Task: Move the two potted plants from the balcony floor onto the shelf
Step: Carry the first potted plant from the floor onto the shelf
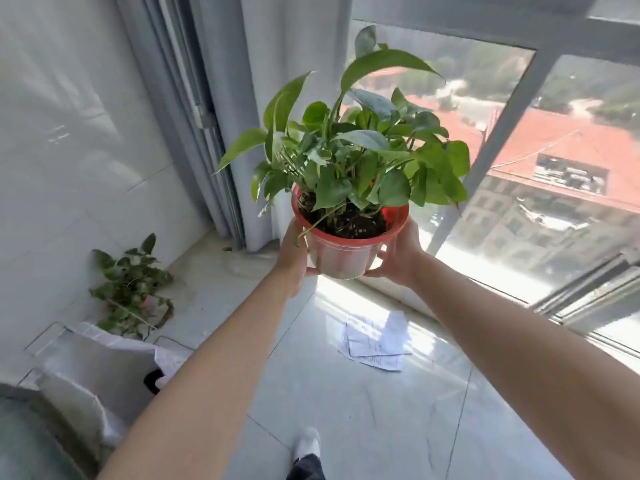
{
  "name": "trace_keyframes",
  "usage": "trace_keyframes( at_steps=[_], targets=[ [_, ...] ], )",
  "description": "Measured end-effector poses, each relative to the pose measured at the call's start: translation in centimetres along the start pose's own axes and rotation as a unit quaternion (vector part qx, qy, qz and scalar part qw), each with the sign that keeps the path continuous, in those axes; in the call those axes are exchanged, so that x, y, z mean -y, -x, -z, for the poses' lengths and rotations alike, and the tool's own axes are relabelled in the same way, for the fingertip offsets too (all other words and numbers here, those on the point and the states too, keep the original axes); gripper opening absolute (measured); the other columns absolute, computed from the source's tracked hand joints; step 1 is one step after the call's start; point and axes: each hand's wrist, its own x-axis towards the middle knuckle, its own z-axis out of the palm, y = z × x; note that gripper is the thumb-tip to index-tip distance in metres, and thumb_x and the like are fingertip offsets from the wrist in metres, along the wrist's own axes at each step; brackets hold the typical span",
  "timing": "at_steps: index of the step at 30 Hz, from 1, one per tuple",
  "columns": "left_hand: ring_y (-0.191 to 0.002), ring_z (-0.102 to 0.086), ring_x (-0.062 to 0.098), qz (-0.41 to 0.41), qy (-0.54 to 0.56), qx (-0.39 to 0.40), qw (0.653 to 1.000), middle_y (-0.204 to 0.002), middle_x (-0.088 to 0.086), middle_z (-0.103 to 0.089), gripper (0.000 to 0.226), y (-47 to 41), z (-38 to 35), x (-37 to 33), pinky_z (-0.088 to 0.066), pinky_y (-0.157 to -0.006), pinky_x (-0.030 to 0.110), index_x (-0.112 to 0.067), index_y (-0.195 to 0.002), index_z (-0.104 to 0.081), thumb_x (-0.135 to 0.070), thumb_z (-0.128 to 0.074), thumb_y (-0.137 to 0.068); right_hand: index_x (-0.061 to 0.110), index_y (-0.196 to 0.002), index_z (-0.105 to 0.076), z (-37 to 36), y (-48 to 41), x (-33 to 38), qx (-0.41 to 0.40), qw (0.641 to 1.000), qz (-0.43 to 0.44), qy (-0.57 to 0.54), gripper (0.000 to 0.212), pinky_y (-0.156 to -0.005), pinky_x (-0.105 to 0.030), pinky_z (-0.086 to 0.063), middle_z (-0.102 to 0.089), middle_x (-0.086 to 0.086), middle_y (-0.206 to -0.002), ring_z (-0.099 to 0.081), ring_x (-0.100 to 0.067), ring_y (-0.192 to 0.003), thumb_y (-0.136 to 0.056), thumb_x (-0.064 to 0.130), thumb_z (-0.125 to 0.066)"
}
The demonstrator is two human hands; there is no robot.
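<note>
A leafy green potted plant in a red-rimmed translucent pot (343, 252) is held up in the air at chest height, in front of the window. My left hand (294, 252) grips the pot's left side and my right hand (398, 254) grips its right side. A second potted plant (133, 289), darker and smaller, stands on the balcony floor at the left, against the white tiled wall. No shelf is visible in this view.
Loose sheets of paper (375, 341) lie on the glossy floor tiles below the window. A white bag (104, 368) sits at the lower left. Grey curtains (242, 116) hang behind the plant. My foot (306, 445) shows at the bottom.
</note>
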Motion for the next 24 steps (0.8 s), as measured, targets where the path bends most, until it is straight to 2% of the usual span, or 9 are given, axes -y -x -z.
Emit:
trace_keyframes(
  at_steps=[2, 7, 10, 13, 16, 19, 21, 22, 24],
  targets=[
    [-0.103, -0.047, 0.014, 0.003, -0.013, 0.029, 0.999, -0.098, -0.027, -0.05, 0.022, 0.1, -2.7, 0.1, -0.052, -0.085, 0.055, -0.055, -0.088, -0.052, -0.054, -0.031, -0.095, 0.026, -0.111, -0.065, 2.8, 1.3, 0.9, -0.03, 0.999, 0.003, -0.014, 0.049, -0.095, -0.062, -0.042, -0.055, 0.0, -0.127, -0.049, -0.027, -0.115, -0.078, 0.055, -0.042],
    [-0.096, -0.053, 0.008, 0.003, -0.039, 0.198, 0.979, -0.104, -0.028, -0.055, 0.026, 1.6, -14.5, -0.4, -0.056, -0.068, 0.045, -0.051, -0.097, -0.055, -0.056, -0.029, -0.095, 0.026, -0.124, -0.059, 13.3, 8.4, 4.0, -0.113, 0.987, 0.083, -0.076, 0.058, -0.086, -0.055, -0.048, -0.049, -0.002, -0.139, -0.046, -0.029, -0.121, -0.078, 0.055, -0.04],
    [-0.098, -0.055, 0.011, -0.004, -0.068, 0.293, 0.954, -0.099, -0.031, -0.057, 0.031, 2.7, -20.7, -0.8, -0.054, -0.081, 0.052, -0.049, -0.099, -0.057, -0.055, -0.026, -0.095, 0.026, -0.127, -0.055, 18.1, 12.5, 5.3, -0.161, 0.971, 0.131, -0.119, 0.06, -0.085, -0.053, -0.048, -0.045, -0.003, -0.141, -0.045, -0.031, -0.121, -0.077, 0.056, -0.041],
    [-0.112, -0.047, 0.021, 0.005, -0.091, 0.368, 0.925, -0.115, -0.015, -0.054, 0.033, 4.6, -26.7, -1.2, -0.052, -0.086, 0.058, -0.044, -0.104, -0.058, -0.057, -0.029, -0.093, 0.024, -0.126, -0.057, 22.4, 16.6, 6.1, -0.229, 0.945, 0.175, -0.152, 0.059, -0.093, -0.058, -0.044, -0.046, -0.006, -0.142, -0.044, -0.032, -0.122, -0.079, 0.054, -0.04],
    [-0.117, -0.043, 0.022, 0.001, -0.103, 0.446, 0.889, -0.117, -0.011, -0.053, 0.035, 7.3, -32.6, -0.9, -0.048, -0.092, 0.058, -0.041, -0.099, -0.062, -0.051, -0.029, -0.095, 0.023, -0.125, -0.059, 26.5, 21.4, 5.8, -0.297, 0.91, 0.228, -0.18, 0.059, -0.092, -0.059, -0.046, -0.051, -0.005, -0.136, -0.048, -0.033, -0.12, -0.082, 0.059, -0.04],
    [-0.121, -0.044, 0.028, 0.029, -0.124, 0.505, 0.854, -0.127, 0.001, -0.049, 0.038, 9.4, -36.6, 0.0, -0.055, -0.082, 0.057, -0.032, -0.112, -0.062, -0.039, -0.029, -0.096, 0.029, -0.12, -0.06, 29.1, 25.4, 5.1, -0.345, 0.885, 0.255, -0.18, 0.058, -0.082, -0.056, -0.052, -0.053, -0.003, -0.124, -0.052, -0.032, -0.111, -0.08, 0.067, -0.043],
    [-0.107, -0.051, 0.022, 0.028, -0.148, 0.575, 0.804, -0.109, -0.004, -0.057, 0.04, 11.9, -39.3, 0.4, -0.059, -0.072, 0.047, -0.044, -0.086, -0.071, -0.032, -0.034, -0.095, 0.031, -0.114, -0.061, 30.8, 28.5, 4.4, -0.387, 0.858, 0.273, -0.198, 0.051, -0.068, -0.051, -0.056, -0.056, 0.0, -0.115, -0.053, -0.029, -0.104, -0.079, 0.065, -0.046],
    [-0.099, -0.054, 0.017, 0.023, -0.159, 0.602, 0.782, -0.103, -0.006, -0.059, 0.039, 13.1, -40.4, 0.5, -0.059, -0.068, 0.043, -0.046, -0.08, -0.07, -0.028, -0.038, -0.092, 0.03, -0.114, -0.062, 31.6, 29.8, 4.0, -0.406, 0.845, 0.28, -0.208, 0.05, -0.068, -0.05, -0.056, -0.057, 0.0, -0.117, -0.053, -0.029, -0.106, -0.079, 0.064, -0.047],
    [-0.096, -0.057, 0.014, 0.025, -0.169, 0.646, 0.744, -0.107, -0.001, -0.061, 0.038, 14.9, -42.3, 1.2, -0.06, -0.063, 0.039, -0.04, -0.103, -0.064, -0.017, -0.049, -0.077, 0.029, -0.118, -0.061, 33.1, 32.3, 3.2, -0.443, 0.823, 0.282, -0.216, 0.052, -0.087, -0.059, -0.05, -0.056, -0.001, -0.127, -0.05, -0.032, -0.116, -0.081, 0.063, -0.046]
  ],
)
